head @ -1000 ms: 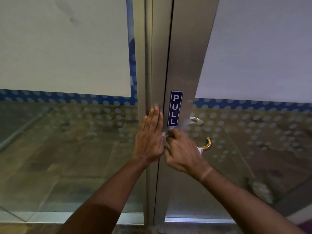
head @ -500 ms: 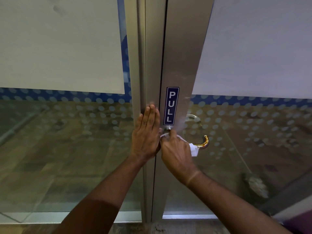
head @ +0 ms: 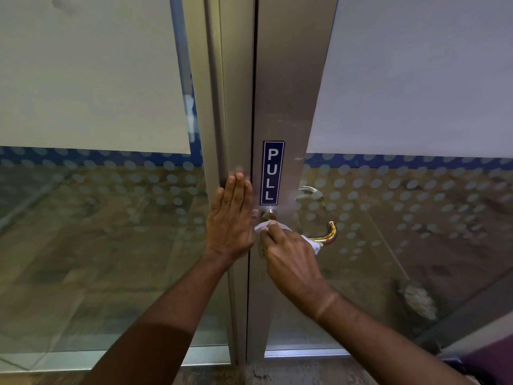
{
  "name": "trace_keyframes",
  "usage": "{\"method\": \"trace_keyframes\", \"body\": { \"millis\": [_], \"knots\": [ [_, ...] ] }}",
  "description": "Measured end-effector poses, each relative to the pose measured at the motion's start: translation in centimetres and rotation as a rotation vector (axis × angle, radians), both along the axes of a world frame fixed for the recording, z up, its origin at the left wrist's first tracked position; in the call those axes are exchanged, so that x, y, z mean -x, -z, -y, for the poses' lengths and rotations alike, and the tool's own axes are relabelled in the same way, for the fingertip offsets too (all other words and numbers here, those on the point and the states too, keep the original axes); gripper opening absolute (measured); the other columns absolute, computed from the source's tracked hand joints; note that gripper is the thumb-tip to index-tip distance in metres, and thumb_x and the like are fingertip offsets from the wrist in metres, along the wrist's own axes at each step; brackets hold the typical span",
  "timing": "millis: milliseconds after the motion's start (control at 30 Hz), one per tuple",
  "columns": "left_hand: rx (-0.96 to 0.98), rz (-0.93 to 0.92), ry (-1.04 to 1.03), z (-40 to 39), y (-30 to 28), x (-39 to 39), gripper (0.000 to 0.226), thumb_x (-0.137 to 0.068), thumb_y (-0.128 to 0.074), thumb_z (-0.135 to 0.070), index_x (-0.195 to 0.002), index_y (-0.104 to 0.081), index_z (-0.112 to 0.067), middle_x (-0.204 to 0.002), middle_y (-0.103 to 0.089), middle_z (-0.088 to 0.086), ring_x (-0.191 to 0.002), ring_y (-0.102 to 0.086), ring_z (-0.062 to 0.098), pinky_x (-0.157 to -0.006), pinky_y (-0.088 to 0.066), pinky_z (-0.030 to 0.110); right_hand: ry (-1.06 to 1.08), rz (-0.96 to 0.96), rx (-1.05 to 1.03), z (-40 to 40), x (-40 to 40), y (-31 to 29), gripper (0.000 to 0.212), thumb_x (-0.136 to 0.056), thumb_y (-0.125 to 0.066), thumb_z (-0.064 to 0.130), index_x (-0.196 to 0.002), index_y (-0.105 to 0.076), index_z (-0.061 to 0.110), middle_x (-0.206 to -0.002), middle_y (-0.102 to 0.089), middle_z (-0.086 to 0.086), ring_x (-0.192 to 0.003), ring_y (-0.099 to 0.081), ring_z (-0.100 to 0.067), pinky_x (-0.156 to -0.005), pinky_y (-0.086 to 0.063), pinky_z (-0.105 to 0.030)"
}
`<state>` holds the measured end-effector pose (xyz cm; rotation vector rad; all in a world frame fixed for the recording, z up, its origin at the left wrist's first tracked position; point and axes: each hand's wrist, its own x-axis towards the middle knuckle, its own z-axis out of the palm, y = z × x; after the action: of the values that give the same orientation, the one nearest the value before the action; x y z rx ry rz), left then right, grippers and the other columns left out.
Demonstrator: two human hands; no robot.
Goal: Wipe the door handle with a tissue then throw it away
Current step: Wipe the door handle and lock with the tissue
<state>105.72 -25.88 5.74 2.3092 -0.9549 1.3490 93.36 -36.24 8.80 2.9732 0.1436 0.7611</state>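
The white tissue (head: 280, 229) was held in the right hand (head: 291, 259), whose fingers were closed around it and around the lever door handle (head: 329, 234), near the base of the lever. Most of the tissue was hidden under the hand; only a crumpled part at the thumb side and a small corner at the far side were seen. The golden, curved end of the handle was left uncovered, so it was judged that this part was not yet wiped.

The left hand (head: 231, 218) was laid flat, with fingers straight and together and nothing gripped, on the metal frame (head: 236, 120) just beside the gap between the two glass doors. It was probably placed there to keep the door steady — a lever handle turns and the door can swing when it is rubbed. Above the handle a blue PULL sign (head: 273, 172) was fixed on the door stile (head: 291, 79), and the round lock cylinder (head: 268, 213) was seen just under it, touching nothing.

The task was judged to be in the wiping step. No bin was seen in the view — the throwing away was still to be done, and the tissue must first be slid along the lever to its end.
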Motion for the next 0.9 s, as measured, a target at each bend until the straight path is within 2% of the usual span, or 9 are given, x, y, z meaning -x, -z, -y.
{"method": "trace_keyframes", "body": {
  "millis": [100, 167, 367, 500, 567, 700, 800, 900],
  "knots": [
    [0.006, 0.017, -0.008, 0.1, 0.0, -0.1, 0.064, -0.102, -0.015, -0.034, -0.152, 0.015, -0.007, -0.161, 0.024, 0.009, -0.15, 0.016, 0.021, -0.122, 0.01, 0.036, -0.012, -0.011, -0.005, 0.6, 0.6, 0.3, 0.044, -0.076, -0.037, 0.007, -0.104, -0.071, 0.004, -0.102, -0.071, -0.015, -0.086, -0.069, -0.03, -0.072, -0.054, -0.035],
    [0.007, 0.024, -0.008, 0.1, 0.0, -0.1, 0.065, -0.102, -0.015, -0.034, -0.152, 0.015, -0.007, -0.161, 0.024, 0.008, -0.15, 0.016, 0.021, -0.122, 0.009, 0.036, -0.029, -0.017, -0.037, 1.0, 0.8, 0.3, 0.045, -0.077, -0.038, 0.008, -0.106, -0.072, 0.005, -0.104, -0.071, -0.014, -0.09, -0.069, -0.032, -0.074, -0.056, -0.036],
    [-0.001, 0.015, 0.012, -0.1, -0.1, -0.1, 0.074, -0.097, -0.029, -0.029, -0.152, 0.015, -0.007, -0.161, 0.025, 0.008, -0.15, 0.017, 0.021, -0.122, 0.01, 0.036, -0.07, 0.056, -0.105, 2.5, 1.9, -0.1, 0.041, -0.076, -0.042, 0.013, -0.099, -0.076, 0.013, -0.1, -0.075, -0.006, -0.086, -0.071, -0.026, -0.068, -0.056, -0.029],
    [-0.001, 0.028, 0.0, 0.0, -0.1, -0.1, 0.076, -0.097, -0.032, -0.028, -0.152, 0.015, -0.007, -0.161, 0.025, 0.008, -0.15, 0.017, 0.021, -0.122, 0.01, 0.036, -0.067, 0.134, -0.132, 4.6, 3.0, -0.3, 0.039, -0.065, -0.057, 0.0, -0.096, -0.077, 0.013, -0.095, -0.076, -0.003, -0.083, -0.072, -0.024, -0.065, -0.056, -0.027],
    [0.004, 0.028, -0.007, 0.0, 0.0, -0.1, 0.076, -0.097, -0.033, -0.028, -0.152, 0.015, -0.007, -0.161, 0.024, 0.008, -0.15, 0.016, 0.021, -0.122, 0.01, 0.036, -0.048, 0.145, -0.161, 5.6, 3.4, -0.3, 0.043, -0.063, -0.055, -0.003, -0.097, -0.077, 0.013, -0.096, -0.076, -0.004, -0.084, -0.073, -0.024, -0.067, -0.057, -0.029],
    [0.006, 0.027, -0.017, 0.2, 0.1, -0.1, 0.076, -0.097, -0.034, -0.026, -0.153, 0.014, -0.007, -0.161, 0.024, 0.008, -0.151, 0.016, 0.022, -0.122, 0.01, 0.037, -0.036, 0.169, -0.211, 7.6, 4.3, 0.0, 0.042, -0.076, -0.043, 0.006, -0.098, -0.076, 0.018, -0.104, -0.075, 0.001, -0.091, -0.072, -0.018, -0.071, -0.056, -0.027],
    [0.009, 0.009, -0.004, 0.2, 0.1, 0.0, 0.076, -0.097, -0.034, -0.025, -0.153, 0.015, -0.007, -0.161, 0.025, 0.008, -0.15, 0.016, 0.022, -0.122, 0.01, 0.037, -0.027, 0.189, -0.249, 9.0, 4.9, 0.5, 0.041, -0.076, -0.056, -0.006, -0.102, -0.075, 0.019, -0.111, -0.073, 0.004, -0.094, -0.071, -0.016, -0.071, -0.058, -0.029],
    [0.004, 0.0, -0.005, 0.2, 0.0, 0.0, 0.076, -0.097, -0.035, -0.025, -0.153, 0.014, -0.007, -0.161, 0.025, 0.008, -0.15, 0.016, 0.022, -0.122, 0.01, 0.037, 0.017, 0.204, -0.29, 9.7, 4.8, 1.3, 0.053, -0.063, -0.071, -0.018, -0.104, -0.075, 0.016, -0.11, -0.074, 0.0, -0.095, -0.071, -0.018, -0.074, -0.056, -0.027]
  ]
}}
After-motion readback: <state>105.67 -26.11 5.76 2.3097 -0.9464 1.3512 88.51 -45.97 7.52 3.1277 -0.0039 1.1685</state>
